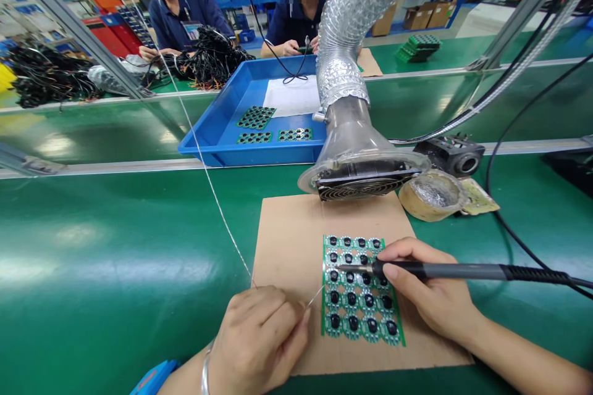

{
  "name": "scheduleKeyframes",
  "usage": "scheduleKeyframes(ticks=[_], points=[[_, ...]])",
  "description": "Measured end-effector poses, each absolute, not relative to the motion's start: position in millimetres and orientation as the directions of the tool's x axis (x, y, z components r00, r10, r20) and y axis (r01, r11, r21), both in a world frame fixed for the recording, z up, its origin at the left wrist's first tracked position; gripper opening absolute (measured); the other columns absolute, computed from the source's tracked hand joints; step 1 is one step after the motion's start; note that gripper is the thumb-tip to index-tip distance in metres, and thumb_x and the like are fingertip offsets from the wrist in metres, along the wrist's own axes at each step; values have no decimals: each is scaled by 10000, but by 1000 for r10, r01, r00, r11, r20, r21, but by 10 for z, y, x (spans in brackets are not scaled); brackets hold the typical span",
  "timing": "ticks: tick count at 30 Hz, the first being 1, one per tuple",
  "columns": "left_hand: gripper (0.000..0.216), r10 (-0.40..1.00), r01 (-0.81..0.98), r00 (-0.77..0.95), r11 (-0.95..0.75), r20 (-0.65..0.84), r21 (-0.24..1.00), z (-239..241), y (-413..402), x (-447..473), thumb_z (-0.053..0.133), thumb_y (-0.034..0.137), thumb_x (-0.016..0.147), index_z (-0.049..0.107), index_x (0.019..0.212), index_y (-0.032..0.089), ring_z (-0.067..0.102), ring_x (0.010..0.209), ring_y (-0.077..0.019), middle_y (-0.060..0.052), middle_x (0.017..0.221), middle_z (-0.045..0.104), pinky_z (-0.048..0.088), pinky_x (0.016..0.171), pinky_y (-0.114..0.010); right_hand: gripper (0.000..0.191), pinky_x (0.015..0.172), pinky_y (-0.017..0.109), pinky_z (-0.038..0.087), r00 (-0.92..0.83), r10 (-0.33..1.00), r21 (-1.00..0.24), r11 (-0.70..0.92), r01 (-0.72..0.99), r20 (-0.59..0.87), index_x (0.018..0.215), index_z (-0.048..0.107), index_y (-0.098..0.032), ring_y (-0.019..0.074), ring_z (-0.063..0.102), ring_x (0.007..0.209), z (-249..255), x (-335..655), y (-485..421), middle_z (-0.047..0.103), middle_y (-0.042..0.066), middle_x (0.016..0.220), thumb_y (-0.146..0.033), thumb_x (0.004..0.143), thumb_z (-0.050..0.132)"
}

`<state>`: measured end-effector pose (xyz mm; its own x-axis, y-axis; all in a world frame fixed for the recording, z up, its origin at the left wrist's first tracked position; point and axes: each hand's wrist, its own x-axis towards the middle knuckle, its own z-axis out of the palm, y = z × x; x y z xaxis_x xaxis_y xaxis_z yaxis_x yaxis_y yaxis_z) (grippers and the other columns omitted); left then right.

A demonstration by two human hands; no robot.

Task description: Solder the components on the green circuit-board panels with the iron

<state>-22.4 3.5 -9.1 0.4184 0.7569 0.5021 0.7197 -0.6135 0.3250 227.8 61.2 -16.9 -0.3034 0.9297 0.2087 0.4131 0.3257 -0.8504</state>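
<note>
A green panel of small round circuit boards, each with a black blob, lies on a cardboard sheet. My right hand grips a soldering iron like a pen, and its tip is over the panel's left part; whether it touches cannot be made out. Pinched in my left hand is thin solder wire. Its short free end points up toward the panel's left edge, while the long part runs up and away to the upper left.
A fume extractor hood hangs just beyond the panel. Right of it sit a tape roll and a black iron holder. A blue tray with more panels stands behind. Two people sit across the bench; cables cross the right side.
</note>
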Motion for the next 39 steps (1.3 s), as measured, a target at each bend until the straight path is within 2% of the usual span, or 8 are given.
scheduleKeyframes(ticks=[4, 10, 16, 25, 39], points=[[140, 760, 725, 415, -608, 500, 324, -103, 29, -233, 562, 88, 756, 514, 648, 164, 398, 496, -96, 22, 530, 469, 301, 461, -256, 55, 481, 222, 422, -302, 927, -856, 335, 394, 223, 832, 601, -208, 124, 539, 543, -168, 2282, 616, 612, -4, 637, -225, 818, 551], [120, 752, 712, 405, -616, 520, 337, -94, 25, -217, 566, 84, 751, 539, 663, 161, 415, 491, -98, 18, 524, 482, 302, 457, -258, 46, 492, 223, 409, -196, 941, -889, 327, 321, 276, 788, 609, -217, 118, 519, 547, -185, 2310, 623, 589, -8, 656, -221, 797, 564], [139, 750, 721, 416, -617, 514, 315, -124, 23, -150, 572, 112, 761, 530, 641, 168, 396, 492, -101, 23, 517, 465, 294, 448, -258, 72, 389, 220, 307, -145, 971, -955, 218, 203, 191, 782, 595, -200, 95, 416, 436, -248, 2411, 614, 524, -17, 584, -252, 806, 552], [137, 756, 733, 422, -609, 501, 302, -145, 38, -124, 558, 121, 778, 533, 653, 169, 367, 491, -93, 32, 532, 436, 281, 449, -257, 69, 469, 229, 408, -197, 951, -883, 297, 364, 238, 743, 608, -201, 124, 505, 512, -160, 2363, 659, 580, -5, 602, -219, 783, 555], [155, 752, 727, 432, -617, 498, 301, -161, 78, -113, 550, 124, 784, 510, 642, 172, 373, 492, -87, 33, 536, 424, 274, 461, -254, 52, 488, 227, 412, -231, 946, -871, 303, 386, 227, 760, 604, -210, 118, 516, 519, -149, 2365, 645, 588, -14, 621, -218, 790, 562]])
